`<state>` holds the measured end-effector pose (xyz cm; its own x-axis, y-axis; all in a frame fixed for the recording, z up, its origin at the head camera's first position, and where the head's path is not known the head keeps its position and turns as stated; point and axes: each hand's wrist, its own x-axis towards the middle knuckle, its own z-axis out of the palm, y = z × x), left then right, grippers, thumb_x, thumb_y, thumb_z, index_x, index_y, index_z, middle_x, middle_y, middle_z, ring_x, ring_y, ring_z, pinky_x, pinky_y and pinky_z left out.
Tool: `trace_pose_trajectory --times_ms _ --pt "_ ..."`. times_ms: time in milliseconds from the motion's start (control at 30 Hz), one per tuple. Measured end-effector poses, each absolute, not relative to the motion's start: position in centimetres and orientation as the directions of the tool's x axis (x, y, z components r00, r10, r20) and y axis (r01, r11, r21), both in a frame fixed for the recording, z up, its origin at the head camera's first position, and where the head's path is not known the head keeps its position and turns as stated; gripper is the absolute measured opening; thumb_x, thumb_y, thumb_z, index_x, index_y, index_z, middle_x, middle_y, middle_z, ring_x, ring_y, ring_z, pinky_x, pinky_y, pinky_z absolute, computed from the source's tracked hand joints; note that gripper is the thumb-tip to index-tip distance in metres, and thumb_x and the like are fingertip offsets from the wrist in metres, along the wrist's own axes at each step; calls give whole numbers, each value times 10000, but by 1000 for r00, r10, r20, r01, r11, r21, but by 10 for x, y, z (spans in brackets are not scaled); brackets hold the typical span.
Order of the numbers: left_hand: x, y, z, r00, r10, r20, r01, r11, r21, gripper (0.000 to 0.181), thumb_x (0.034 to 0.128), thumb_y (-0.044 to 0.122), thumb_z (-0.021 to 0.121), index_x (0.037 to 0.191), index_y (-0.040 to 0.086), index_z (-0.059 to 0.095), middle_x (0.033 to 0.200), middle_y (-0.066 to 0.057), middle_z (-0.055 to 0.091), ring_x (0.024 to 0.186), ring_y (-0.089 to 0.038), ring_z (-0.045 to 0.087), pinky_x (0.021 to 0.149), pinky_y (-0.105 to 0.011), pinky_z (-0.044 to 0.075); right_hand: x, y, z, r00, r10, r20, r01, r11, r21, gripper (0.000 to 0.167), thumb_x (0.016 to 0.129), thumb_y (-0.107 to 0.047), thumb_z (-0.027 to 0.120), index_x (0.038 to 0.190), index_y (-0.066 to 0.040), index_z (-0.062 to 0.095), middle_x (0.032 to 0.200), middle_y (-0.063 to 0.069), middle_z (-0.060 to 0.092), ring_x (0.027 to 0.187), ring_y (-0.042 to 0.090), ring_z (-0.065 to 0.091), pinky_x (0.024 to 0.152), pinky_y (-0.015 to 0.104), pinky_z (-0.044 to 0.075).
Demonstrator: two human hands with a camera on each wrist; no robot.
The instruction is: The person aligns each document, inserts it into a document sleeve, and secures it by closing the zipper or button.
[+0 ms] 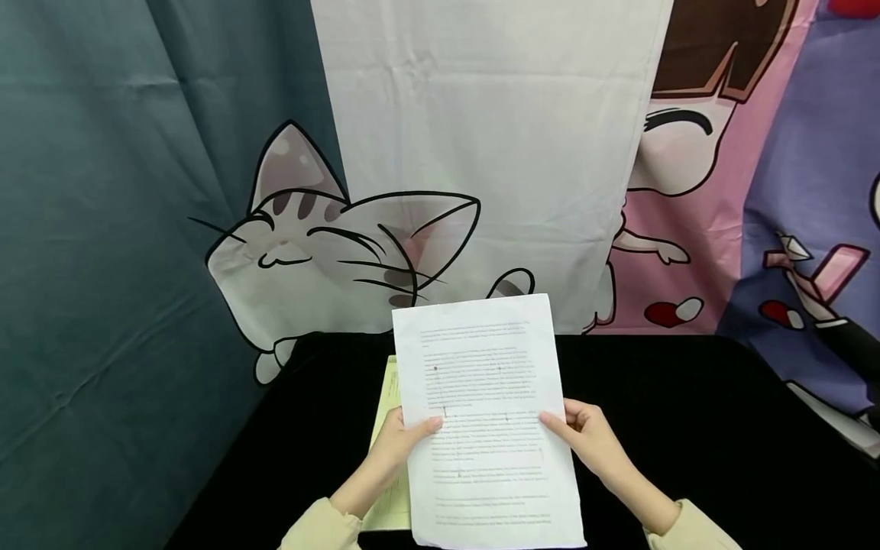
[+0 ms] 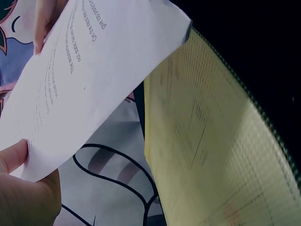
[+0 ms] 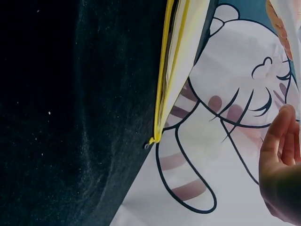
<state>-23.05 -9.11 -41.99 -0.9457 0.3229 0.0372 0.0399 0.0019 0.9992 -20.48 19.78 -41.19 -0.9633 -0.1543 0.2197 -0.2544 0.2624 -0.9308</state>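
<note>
Printed white paper, one sheet or a thin stack, is held up by both hands over the black table. My left hand pinches its left edge, thumb on the printed face. On the opposite edge my right hand pinches it the same way, fingers behind. Beneath and to the left of the paper lies a yellow zippered mesh document pouch, partly covered by it. The left wrist view shows the pouch's gridded surface close up. In the right wrist view, its yellow zipper edge ends in a small pull.
A black cloth covers the table. Behind it hangs a curtain printed with a cartoon cat and figures, teal on the left, pink and purple on the right.
</note>
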Motion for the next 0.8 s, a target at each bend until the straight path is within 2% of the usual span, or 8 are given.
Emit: trace_pose_trajectory --times_ms 233,400,467,567,700,800 --pt "-237 -84 -426 -934 355 46 56 17 998 396 915 107 582 1258 -72 497 1089 -229 665 868 -208 707 750 -309 584 -206 197 -417 -978 40 206 -185 291 -939 289 909 -129 619 1066 113 611 786 176 714 568 101 653 488 264 545" --pt "-250 -76 -435 -959 283 -12 6 61 998 296 918 45 570 1156 -130 549 955 -194 704 693 -83 679 656 -221 577 -210 217 -429 -948 158 276 -200 377 -904 221 913 -75 599 1003 127 608 655 146 685 450 54 584 393 226 477" --pt "-257 -72 -439 -954 299 -29 3 107 994 259 912 20 571 1110 -147 573 904 -208 702 651 -92 674 632 -228 578 -210 228 -435 -936 176 304 -209 416 -885 210 917 -61 590 994 134 606 644 152 680 433 39 571 379 212 460" --pt "-268 -63 -444 -914 404 -37 62 228 972 226 915 10 557 1080 -137 607 894 -245 688 708 -222 703 648 -308 593 -210 244 -442 -927 194 322 -207 451 -868 205 918 -50 583 984 143 605 632 149 678 426 28 567 373 201 450" --pt "-283 -42 -445 -824 557 -108 147 394 907 202 922 31 547 1063 -84 635 873 -237 688 773 -342 691 650 -365 592 -211 265 -443 -919 241 313 -158 503 -849 213 920 -54 582 955 155 600 573 100 653 402 13 533 362 194 431" --pt "-291 -22 -447 -782 595 -187 153 474 867 168 925 44 550 1031 -53 638 812 -200 688 666 -260 673 590 -312 577 -214 281 -440 -910 272 312 -126 534 -836 239 926 -66 573 965 169 586 558 83 641 397 -3 516 364 189 426"
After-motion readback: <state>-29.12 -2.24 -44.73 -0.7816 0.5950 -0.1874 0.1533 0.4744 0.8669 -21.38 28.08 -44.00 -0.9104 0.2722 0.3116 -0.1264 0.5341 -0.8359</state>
